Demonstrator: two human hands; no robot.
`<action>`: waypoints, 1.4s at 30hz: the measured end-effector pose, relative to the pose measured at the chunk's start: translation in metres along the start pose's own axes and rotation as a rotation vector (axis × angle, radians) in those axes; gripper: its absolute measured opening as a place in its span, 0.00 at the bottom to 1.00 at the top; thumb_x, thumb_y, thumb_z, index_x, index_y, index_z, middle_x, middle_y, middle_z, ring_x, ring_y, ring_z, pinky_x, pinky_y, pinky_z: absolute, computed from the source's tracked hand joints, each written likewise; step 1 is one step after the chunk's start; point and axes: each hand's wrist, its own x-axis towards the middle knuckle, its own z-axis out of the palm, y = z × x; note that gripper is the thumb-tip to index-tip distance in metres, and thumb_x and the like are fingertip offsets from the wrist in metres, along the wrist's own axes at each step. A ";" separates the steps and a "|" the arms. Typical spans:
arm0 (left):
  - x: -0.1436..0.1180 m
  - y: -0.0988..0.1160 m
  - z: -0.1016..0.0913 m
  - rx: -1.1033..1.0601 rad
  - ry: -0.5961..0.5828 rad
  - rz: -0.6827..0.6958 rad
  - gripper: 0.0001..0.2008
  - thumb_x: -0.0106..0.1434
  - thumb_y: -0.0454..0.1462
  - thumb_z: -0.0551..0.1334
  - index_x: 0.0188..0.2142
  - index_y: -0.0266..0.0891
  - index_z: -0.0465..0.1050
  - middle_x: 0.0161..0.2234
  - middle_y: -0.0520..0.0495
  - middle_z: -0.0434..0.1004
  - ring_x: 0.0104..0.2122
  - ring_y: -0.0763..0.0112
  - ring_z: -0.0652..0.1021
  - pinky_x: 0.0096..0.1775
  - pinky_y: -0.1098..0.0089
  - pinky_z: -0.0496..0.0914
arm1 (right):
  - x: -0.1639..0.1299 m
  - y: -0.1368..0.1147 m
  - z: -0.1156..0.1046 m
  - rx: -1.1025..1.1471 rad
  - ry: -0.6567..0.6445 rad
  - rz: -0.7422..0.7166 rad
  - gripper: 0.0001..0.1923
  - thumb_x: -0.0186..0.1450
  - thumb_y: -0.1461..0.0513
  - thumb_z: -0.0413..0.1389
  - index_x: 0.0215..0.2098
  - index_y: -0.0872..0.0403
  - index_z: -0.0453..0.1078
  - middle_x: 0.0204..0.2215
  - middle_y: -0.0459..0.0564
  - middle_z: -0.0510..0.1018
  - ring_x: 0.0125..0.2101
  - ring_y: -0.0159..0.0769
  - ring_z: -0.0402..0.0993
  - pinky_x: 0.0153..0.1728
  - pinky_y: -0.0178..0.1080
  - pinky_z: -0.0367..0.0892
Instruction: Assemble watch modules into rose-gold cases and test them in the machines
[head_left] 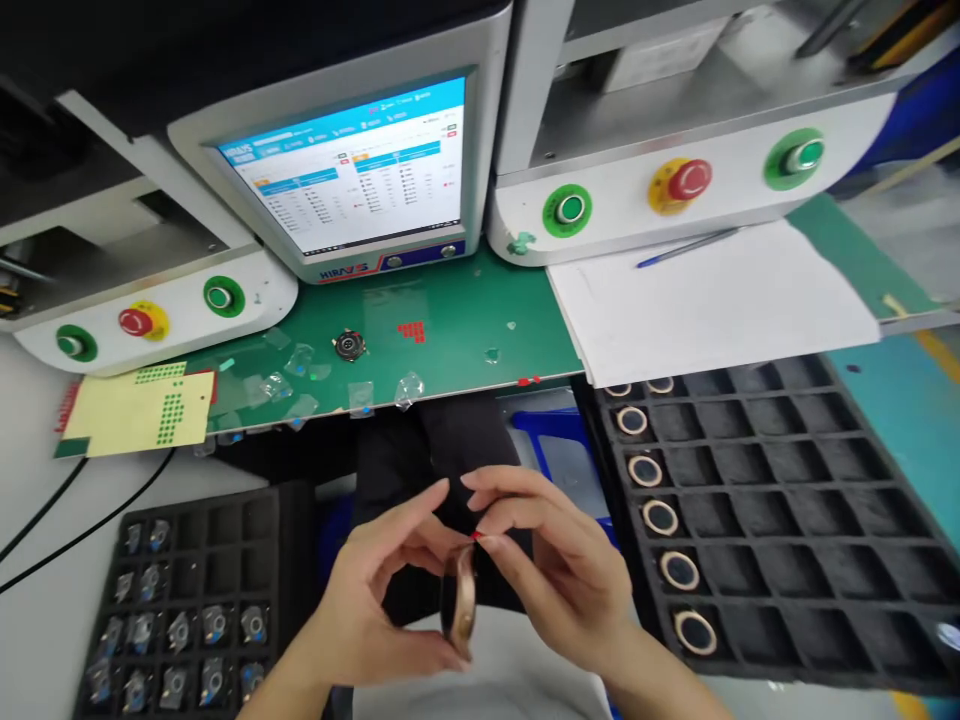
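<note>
Hands, two, both bare and low in the centre of my head-camera view. Left hand (375, 600): curved into a C, thumb below and fingers above, closed on one round case (465, 603). Right hand (566, 565): thumb and forefinger pinched narrow on a small red piece (477, 535), remaining fingers loosely bent. Round case, one: held upright, nearly edge-on to me, above the person's lap; slim, disc-shaped; rim rose-gold in tone, smooth and softly shiny; flat side turned left, dark, close to black. Its markings I cannot make out at this angle. Red piece: tiny, bright, at the upper edge of the case; whether it is stuck there I cannot tell. Like items: gold-rimmed, dark-centred discs (660, 517), chiefly along the left column of a black compartmented tray (787, 590) at right. Second black tray (225, 577), at left: small parts in clear wrapping (178, 632), bluish bits showing. Green work surface (457, 310), beyond the hands: one black round part (349, 345), a cluster of red marks (412, 331), scattered scraps of clear film (409, 390).
</note>
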 end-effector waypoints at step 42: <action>-0.007 0.005 0.001 0.310 0.095 0.233 0.27 0.60 0.42 0.72 0.58 0.49 0.73 0.48 0.41 0.78 0.40 0.62 0.82 0.42 0.65 0.80 | -0.008 -0.015 0.015 0.819 -0.167 0.627 0.12 0.63 0.57 0.64 0.27 0.54 0.71 0.23 0.44 0.76 0.24 0.27 0.70 0.29 0.32 0.69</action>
